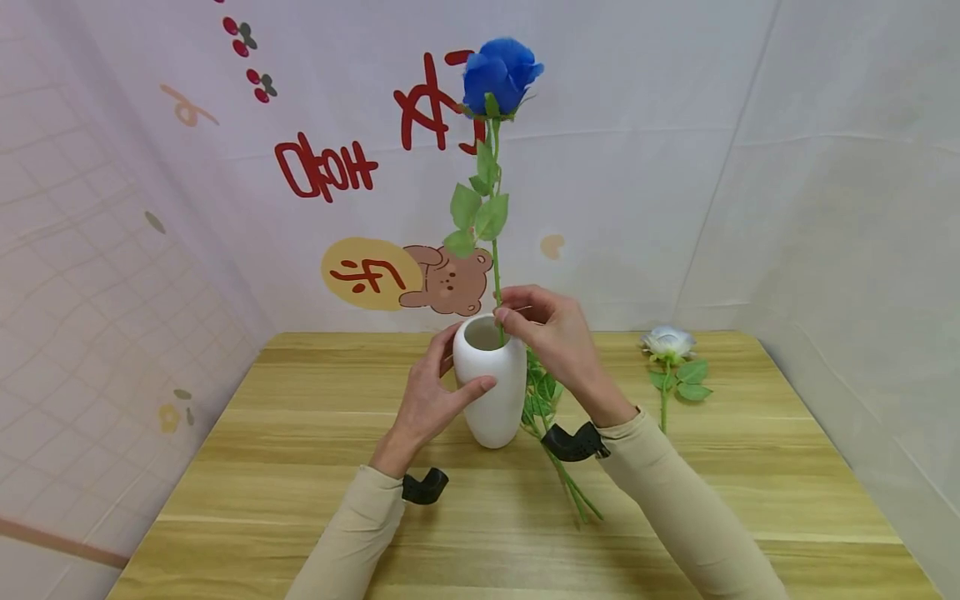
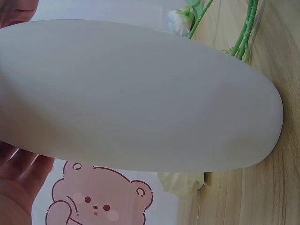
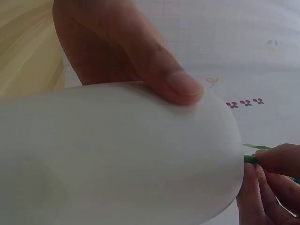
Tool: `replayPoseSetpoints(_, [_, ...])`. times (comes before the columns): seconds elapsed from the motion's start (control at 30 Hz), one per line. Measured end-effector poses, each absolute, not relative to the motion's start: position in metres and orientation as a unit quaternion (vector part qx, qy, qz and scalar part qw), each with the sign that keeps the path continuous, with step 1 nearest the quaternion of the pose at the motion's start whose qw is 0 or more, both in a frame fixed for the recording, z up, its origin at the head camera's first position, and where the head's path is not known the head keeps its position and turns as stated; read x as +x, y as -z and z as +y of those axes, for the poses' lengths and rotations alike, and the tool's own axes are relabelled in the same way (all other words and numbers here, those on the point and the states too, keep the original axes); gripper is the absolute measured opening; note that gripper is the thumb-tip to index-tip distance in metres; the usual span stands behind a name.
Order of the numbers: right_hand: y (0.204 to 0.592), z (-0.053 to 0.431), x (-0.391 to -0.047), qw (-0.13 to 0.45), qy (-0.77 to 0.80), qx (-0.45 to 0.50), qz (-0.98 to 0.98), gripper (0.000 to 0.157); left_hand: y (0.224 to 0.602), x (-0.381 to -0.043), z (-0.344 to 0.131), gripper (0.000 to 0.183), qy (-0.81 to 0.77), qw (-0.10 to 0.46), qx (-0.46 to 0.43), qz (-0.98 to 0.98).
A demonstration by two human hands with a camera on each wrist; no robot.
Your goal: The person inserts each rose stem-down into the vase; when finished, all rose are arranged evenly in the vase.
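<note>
A white vase (image 1: 491, 400) stands upright on the wooden table, and my left hand (image 1: 431, 396) grips its left side, thumb across the front and fingers behind. Above its mouth, my right hand (image 1: 551, 337) pinches the green stem of a blue rose (image 1: 501, 77) between thumb and fingers. The stem's lower end is inside the vase mouth; how deep it reaches is hidden by the wall. In the right wrist view, a short piece of the stem (image 3: 250, 159) shows between the vase rim and the pinching fingers.
Green stems with leaves (image 1: 543, 400) lie on the table just right of the vase, partly behind it. A white rose (image 1: 669, 343) lies farther right, past my right forearm. In the left wrist view, a cream-coloured bloom (image 2: 180, 183) shows behind the vase. A printed cloth (image 1: 622, 208) hangs behind.
</note>
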State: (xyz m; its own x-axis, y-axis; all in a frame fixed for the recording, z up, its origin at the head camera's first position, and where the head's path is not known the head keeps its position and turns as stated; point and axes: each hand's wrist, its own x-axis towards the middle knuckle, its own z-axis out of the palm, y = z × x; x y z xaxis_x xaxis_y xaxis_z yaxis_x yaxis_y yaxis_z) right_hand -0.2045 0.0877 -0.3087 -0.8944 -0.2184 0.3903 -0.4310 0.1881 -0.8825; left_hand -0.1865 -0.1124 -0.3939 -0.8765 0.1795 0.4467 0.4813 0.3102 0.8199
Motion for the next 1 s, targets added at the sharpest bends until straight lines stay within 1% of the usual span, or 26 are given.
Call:
replayPoseSetpoints(0.23, [0.309,0.087,-0.202,0.082,-0.59,0.213,-0.774,0.026,0.395,-0.186,-0.113,0.078,0.55,0.14,-0.206,-0.797])
replayPoseSetpoints(0.3, [0.307,0.087,-0.2,0.079,-0.588,0.212,-0.776,0.03,0.395,-0.186,-0.113,0.078,0.551,0.141,-0.207,-0.796])
replayPoseSetpoints(0.43, [0.295,0.086,-0.191,0.075,-0.595,0.228,-0.767,0.044,0.394,-0.185,-0.113,0.078,0.551,0.142,-0.207,-0.795])
replayPoseSetpoints(0.5, [0.288,0.085,-0.187,0.073,-0.6,0.237,-0.76,0.048,0.394,-0.186,-0.112,0.078,0.552,0.142,-0.208,-0.795])
replayPoseSetpoints(0.57, [0.284,0.085,-0.183,0.073,-0.601,0.241,-0.758,0.046,0.394,-0.186,-0.112,0.078,0.552,0.142,-0.209,-0.795])
replayPoseSetpoints(0.7, [0.289,0.085,-0.189,0.067,-0.615,0.235,-0.75,0.032,0.395,-0.187,-0.112,0.079,0.551,0.141,-0.206,-0.796])
replayPoseSetpoints(0.77, [0.295,0.086,-0.195,0.065,-0.627,0.229,-0.741,0.029,0.395,-0.187,-0.112,0.079,0.551,0.14,-0.205,-0.797])
replayPoseSetpoints(1.0, [0.308,0.085,-0.207,0.071,-0.642,0.22,-0.731,0.03,0.395,-0.187,-0.112,0.079,0.543,0.142,-0.209,-0.8])
